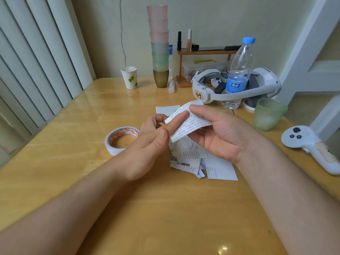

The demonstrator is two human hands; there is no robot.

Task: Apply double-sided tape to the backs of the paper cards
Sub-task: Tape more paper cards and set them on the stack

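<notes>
Two bare forearms reach in from the bottom edge and meet over a wooden table (55,172). Between them a paper card (191,119) printed with small text is held up above the tabletop, bent into a curve. On the right, the right hand (222,137) grips it with the thumb on top of its far edge and the fingers curled beneath. From the other side the left hand (152,142) touches the card's near end, index finger stretched along the printed face and thumb raised just beside the lower corner.

Directly under the hands lies a loose pile of cards (202,162), overlapping one another, and one more card (166,109) lies flat just beyond the hands. Left of the left hand a roll of double-sided tape (120,139) rests flat on the table.

Farther out stand a water bottle (239,74) in front of a white headset (237,87), a green glass (267,114), a white controller (311,146), a paper cup (129,77) and a tall stack of cups (159,45).
</notes>
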